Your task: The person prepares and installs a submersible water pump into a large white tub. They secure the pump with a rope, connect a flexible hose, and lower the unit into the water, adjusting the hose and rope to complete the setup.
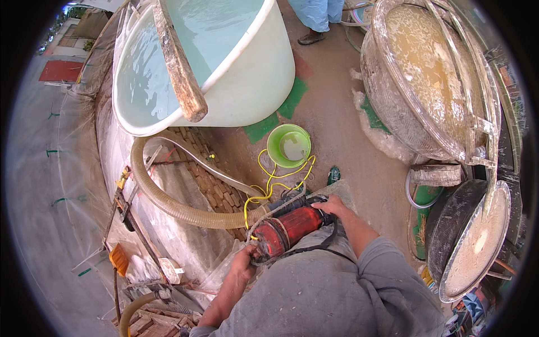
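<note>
My two hands hold a red, worn submersible pump (293, 226) lying sideways in front of my body. My left hand (246, 263) is closed at its lower left end, where a rope runs. The fingers of my right hand (332, 206) are wrapped round the dark upper right end. A thick beige ribbed hose (182, 215) meets the pump by a dark coupling and curves left toward the big white tub (247, 84). Loops of yellow cord (270, 178) lie beyond the pump, beside a lime green bucket (274, 147) with a little whitish residue inside.
Bluish water fills the white tub, with a wooden beam (178, 62) across its rim. At right stand a large crusted vat (387, 95) of murky liquid and a black round tub (456, 224). Another person's leg (314, 14) shows at the top. Stacked bricks (216, 185) lie left.
</note>
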Demonstrator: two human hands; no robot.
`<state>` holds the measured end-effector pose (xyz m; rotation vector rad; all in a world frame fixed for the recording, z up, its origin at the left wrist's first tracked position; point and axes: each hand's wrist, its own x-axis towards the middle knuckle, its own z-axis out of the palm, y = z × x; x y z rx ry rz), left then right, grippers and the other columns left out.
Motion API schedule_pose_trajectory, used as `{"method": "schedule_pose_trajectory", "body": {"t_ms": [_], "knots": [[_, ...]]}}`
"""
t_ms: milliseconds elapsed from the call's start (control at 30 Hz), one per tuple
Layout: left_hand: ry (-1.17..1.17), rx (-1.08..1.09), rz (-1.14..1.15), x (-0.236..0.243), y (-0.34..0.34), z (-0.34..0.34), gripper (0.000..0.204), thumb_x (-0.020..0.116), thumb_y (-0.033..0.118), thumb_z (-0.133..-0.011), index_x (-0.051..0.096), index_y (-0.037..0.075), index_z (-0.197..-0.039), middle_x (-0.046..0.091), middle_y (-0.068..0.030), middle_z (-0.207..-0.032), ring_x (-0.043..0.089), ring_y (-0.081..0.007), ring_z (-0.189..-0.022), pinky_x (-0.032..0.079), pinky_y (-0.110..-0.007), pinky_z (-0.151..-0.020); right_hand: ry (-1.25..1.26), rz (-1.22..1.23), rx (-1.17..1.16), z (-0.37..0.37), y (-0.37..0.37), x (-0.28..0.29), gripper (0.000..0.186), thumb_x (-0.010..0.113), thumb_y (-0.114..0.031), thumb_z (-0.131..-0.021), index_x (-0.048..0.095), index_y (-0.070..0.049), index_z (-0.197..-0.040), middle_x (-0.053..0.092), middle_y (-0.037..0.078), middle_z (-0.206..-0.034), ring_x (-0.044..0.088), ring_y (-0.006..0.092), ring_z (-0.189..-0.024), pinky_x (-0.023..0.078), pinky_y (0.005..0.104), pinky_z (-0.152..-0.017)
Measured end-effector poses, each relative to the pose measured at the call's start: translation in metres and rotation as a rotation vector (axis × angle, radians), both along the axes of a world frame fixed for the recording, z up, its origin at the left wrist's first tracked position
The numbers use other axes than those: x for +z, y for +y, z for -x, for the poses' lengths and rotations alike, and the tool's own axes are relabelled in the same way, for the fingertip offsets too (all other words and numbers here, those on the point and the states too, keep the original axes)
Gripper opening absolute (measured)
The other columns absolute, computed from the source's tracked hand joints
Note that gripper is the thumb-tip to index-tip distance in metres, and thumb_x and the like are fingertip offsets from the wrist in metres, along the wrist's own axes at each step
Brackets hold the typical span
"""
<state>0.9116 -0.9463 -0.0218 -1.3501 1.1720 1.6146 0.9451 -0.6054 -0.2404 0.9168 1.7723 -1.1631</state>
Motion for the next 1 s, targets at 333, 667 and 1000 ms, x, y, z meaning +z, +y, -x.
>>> {"method": "schedule_pose_trajectory", "body": {"t_ms": [333, 667, 1000], "knots": [[-0.018, 0.063, 0.028, 0.0, 0.005, 0.002, 0.005, 0.053, -0.001, -0.085, 0.056, 0.003, -0.084, 0.052, -0.002, -0.073, 0.046, -0.0136, -0.062, 0.042, -0.026, -0.058, 0.013, -0.075, 0.026, 0.004, 0.0, 0.011, 0.093, 0.083, -0.063, -0.06, 0.063, 0.01, -0.114, 0.069, 0.024, -0.111, 0.066, 0.034, -0.109, 0.051, 0.0398, -0.094], [-0.012, 0.046, 0.023, -0.003, 0.005, -0.001, 0.008, 0.051, -0.001, -0.083, 0.055, 0.004, -0.079, 0.05, -0.0016, -0.068, 0.046, -0.0148, -0.059, 0.042, -0.027, -0.057, -0.009, -0.002, 0.043, 0.006, 0.005, 0.014, 0.101, 0.083, -0.062, -0.06, 0.058, 0.011, -0.125, 0.063, 0.028, -0.123, 0.062, 0.0355, -0.116, 0.05, 0.0389, -0.098], [0.047, -0.045, -0.013, 0.004, 0.012, -0.001, 0.006, 0.052, 0.002, -0.084, 0.057, 0.005, -0.083, 0.051, -0.0006, -0.071, 0.047, -0.0139, -0.062, 0.041, -0.027, -0.059, -0.024, -0.039, 0.026, 0.003, 0.004, 0.009, 0.101, 0.083, -0.062, -0.06, 0.056, 0.009, -0.127, 0.061, 0.027, -0.127, 0.061, 0.0365, -0.118, 0.048, 0.0412, -0.1]]}}
